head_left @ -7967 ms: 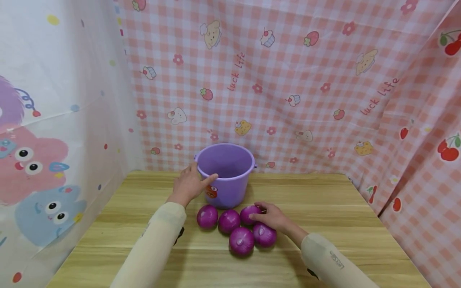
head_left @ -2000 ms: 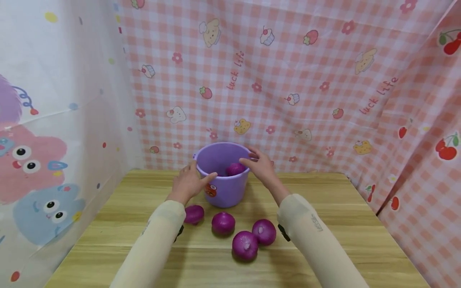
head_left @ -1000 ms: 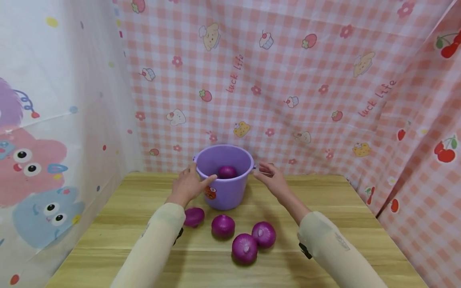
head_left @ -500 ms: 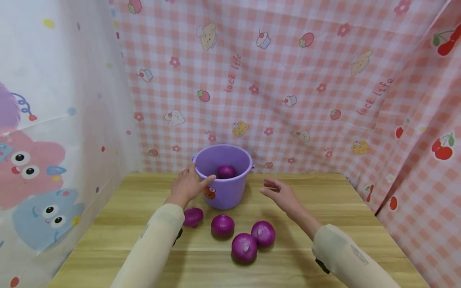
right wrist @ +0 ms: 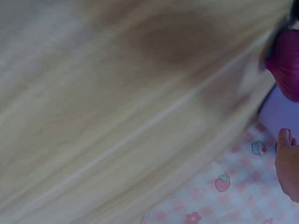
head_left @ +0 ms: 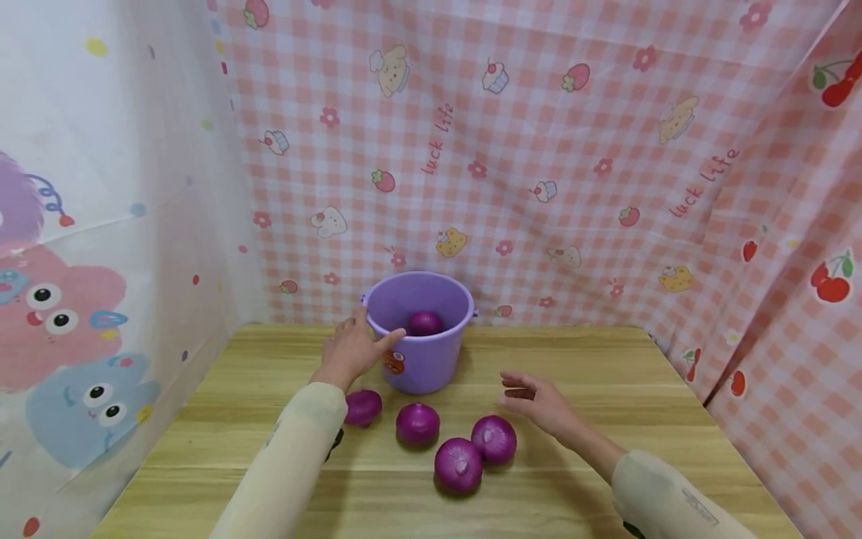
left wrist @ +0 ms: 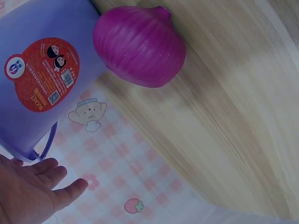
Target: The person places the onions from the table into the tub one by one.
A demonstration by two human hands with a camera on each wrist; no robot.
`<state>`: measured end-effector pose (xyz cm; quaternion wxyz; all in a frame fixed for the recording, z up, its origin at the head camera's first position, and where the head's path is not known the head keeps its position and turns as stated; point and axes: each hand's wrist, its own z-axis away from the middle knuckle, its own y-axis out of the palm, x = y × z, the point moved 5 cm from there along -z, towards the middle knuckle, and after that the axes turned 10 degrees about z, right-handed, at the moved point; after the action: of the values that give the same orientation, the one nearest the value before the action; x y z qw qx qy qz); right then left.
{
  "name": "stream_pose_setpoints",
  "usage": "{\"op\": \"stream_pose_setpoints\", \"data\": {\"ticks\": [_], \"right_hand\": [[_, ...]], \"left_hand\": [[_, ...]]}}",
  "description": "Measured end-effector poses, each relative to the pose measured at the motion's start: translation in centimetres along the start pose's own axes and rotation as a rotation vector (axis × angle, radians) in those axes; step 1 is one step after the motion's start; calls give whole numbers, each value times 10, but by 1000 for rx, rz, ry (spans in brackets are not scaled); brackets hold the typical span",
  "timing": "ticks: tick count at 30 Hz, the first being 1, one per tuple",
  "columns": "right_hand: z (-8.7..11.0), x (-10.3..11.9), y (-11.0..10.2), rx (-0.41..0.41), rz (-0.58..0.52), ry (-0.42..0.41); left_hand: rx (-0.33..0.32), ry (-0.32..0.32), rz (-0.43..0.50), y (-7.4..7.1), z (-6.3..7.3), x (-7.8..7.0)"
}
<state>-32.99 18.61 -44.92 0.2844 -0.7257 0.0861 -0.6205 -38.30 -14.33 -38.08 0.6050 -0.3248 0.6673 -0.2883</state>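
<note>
Soft, even light leaves the head view fairly bright and clear, with faint shadows on the desk (head_left: 579,374) and a slight sheen on the onions (head_left: 458,466). The left wrist view is dimmer and bluish, the label's (left wrist: 46,88) small print hard to read; in the right one, blur smears the shadowed wood grain into streaks.

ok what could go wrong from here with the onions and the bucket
The right hand could bump the nearest onion and set its close neighbour rolling.
The left sleeve partly hides another onion in the head view, so it might get nudged unseen.
The bucket could tip if the left hand at its rim pushes down.
</note>
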Motion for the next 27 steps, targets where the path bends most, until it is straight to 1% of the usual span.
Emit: {"op": "stream_pose_setpoints", "data": {"ticks": [5, 9, 14, 23, 27], "right_hand": [[8, -9, 9, 61, 32, -56], [14, -16, 18, 120, 22, -73], [20, -22, 27, 175, 1, -104], [25, -23, 30, 188, 0, -121], [25, -25, 32, 191, 10, -140]], "left_hand": [[0, 1, -4, 0, 1, -1], [10, 2, -6, 1, 1, -2], [6, 3, 1, 1, 0, -2], [17, -8, -1, 1, -2, 0], [16, -8, -9, 0, 0, -2]]}}
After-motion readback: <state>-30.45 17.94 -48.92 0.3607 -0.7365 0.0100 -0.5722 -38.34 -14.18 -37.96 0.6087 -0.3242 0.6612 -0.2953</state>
